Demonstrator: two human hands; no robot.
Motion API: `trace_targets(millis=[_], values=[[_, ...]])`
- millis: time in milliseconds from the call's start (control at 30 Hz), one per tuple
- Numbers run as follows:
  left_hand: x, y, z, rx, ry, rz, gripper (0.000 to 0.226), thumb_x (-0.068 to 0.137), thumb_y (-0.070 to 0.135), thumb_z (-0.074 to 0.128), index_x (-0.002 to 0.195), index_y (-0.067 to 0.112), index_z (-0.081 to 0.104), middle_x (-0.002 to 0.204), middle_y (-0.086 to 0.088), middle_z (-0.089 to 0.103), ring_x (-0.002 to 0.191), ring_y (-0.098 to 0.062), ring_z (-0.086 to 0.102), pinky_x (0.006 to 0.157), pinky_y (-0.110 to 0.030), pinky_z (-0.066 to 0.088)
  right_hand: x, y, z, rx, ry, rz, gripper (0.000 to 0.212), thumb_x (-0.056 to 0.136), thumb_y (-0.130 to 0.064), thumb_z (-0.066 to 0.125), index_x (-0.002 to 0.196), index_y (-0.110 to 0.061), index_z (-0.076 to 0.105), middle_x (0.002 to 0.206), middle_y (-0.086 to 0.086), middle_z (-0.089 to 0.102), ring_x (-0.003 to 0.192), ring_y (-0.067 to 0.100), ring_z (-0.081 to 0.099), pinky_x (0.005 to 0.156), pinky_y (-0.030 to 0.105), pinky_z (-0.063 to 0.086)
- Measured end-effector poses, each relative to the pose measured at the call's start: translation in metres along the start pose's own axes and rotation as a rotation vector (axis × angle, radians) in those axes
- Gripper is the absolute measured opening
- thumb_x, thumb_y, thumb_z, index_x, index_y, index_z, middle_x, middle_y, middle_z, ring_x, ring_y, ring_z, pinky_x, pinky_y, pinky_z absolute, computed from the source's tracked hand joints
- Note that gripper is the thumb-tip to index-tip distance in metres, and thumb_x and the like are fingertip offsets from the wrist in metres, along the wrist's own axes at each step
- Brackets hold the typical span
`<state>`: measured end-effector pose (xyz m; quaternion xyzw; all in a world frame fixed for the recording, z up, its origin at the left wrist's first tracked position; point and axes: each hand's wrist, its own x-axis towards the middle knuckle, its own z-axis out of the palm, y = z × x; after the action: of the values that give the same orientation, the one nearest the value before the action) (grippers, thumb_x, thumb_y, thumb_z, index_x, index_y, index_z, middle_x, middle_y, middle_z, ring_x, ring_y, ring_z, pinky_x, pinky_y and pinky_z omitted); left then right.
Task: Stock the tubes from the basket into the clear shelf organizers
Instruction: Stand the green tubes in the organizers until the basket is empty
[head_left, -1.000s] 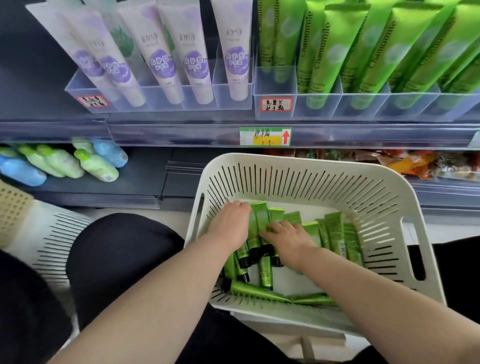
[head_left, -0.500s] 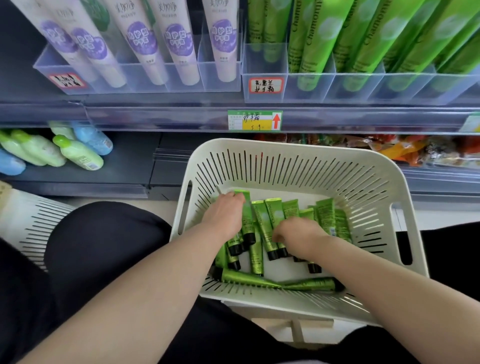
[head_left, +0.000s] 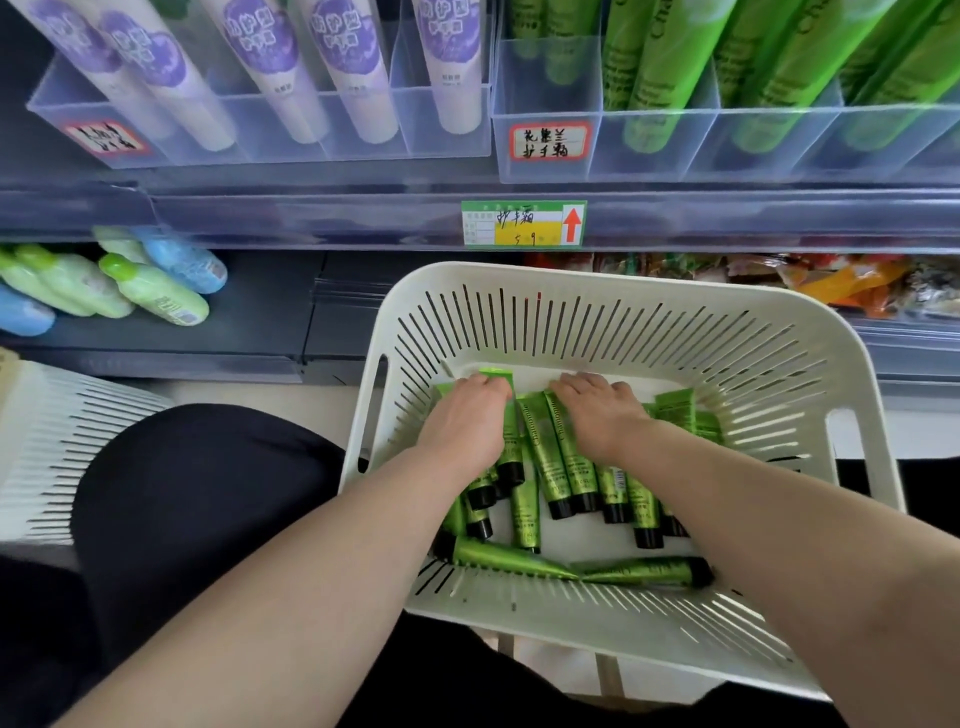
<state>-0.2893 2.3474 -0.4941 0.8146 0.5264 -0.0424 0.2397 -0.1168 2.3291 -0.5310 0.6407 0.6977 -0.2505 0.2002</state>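
A white slotted basket (head_left: 852, 441) rests on my lap and holds several green tubes (head_left: 558, 457) with black caps. My left hand (head_left: 465, 421) lies palm down on the tubes at the basket's left, fingers curled over the flat end of one. My right hand (head_left: 600, 415) presses on the tubes beside it, fingers bent over their upper ends. Whether either hand has a tube lifted is hidden. Above, the clear shelf organizers (head_left: 550, 140) hold green tubes (head_left: 660, 67) standing upright at the right.
Purple-and-white tubes (head_left: 358, 67) fill the clear organizer at the upper left. A price tag (head_left: 523, 224) sits on the shelf rail. Green and blue bottles (head_left: 150, 286) lie on the lower shelf at left. A second white basket (head_left: 57, 441) stands at the left.
Both hands slid up toward the far ends of the tubes in the basket. The right hand moved from the tubes' middle to their tops. The camera tilted down and closer.
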Motion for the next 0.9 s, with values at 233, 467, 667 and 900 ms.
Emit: trace_targets(millis=[233, 467, 667, 900], values=[[0.002, 0.003, 0.007, -0.041, -0.029, -0.004, 0.057, 0.079, -0.014, 0.052, 0.128, 0.015, 0.053, 0.126, -0.005, 0.053, 0.112, -0.020, 0.052, 0.092, -0.034, 0.048, -0.010, 0.011, -0.002, 0.014, 0.014, -0.020, 0.059, 0.082, -0.028, 0.062, 0.136, -0.024, 0.039, 0.131, 0.003, 0.044, 0.124, 0.025, 0.033, 0.100, 0.040, 0.032], [0.003, 0.013, 0.012, -0.012, -0.014, 0.008, 0.048, 0.086, -0.006, 0.055, 0.130, 0.015, 0.052, 0.132, -0.004, 0.052, 0.120, -0.020, 0.049, 0.096, -0.033, 0.043, -0.048, 0.035, -0.002, 0.398, 0.051, 0.054, 0.049, 0.077, -0.021, 0.073, 0.121, -0.024, 0.052, 0.118, 0.002, 0.053, 0.105, 0.019, 0.052, 0.087, 0.033, 0.047], [0.026, 0.037, 0.012, 0.082, -0.121, 0.025, 0.060, 0.077, -0.016, 0.046, 0.132, 0.007, 0.048, 0.126, -0.012, 0.053, 0.118, -0.027, 0.047, 0.085, -0.035, 0.043, -0.068, 0.033, -0.025, 0.535, 0.209, 0.113, 0.027, 0.086, -0.019, 0.064, 0.109, -0.029, 0.054, 0.096, 0.001, 0.063, 0.068, 0.013, 0.059, 0.053, 0.027, 0.050], [0.045, 0.044, 0.024, 0.226, -0.245, -0.010, 0.060, 0.079, -0.013, 0.045, 0.137, 0.003, 0.041, 0.128, -0.017, 0.050, 0.121, -0.031, 0.041, 0.097, -0.039, 0.041, -0.090, 0.038, -0.027, 0.644, 0.265, 0.128, 0.024, 0.090, -0.019, 0.059, 0.113, -0.027, 0.062, 0.109, -0.002, 0.067, 0.087, 0.016, 0.063, 0.077, 0.033, 0.055]])
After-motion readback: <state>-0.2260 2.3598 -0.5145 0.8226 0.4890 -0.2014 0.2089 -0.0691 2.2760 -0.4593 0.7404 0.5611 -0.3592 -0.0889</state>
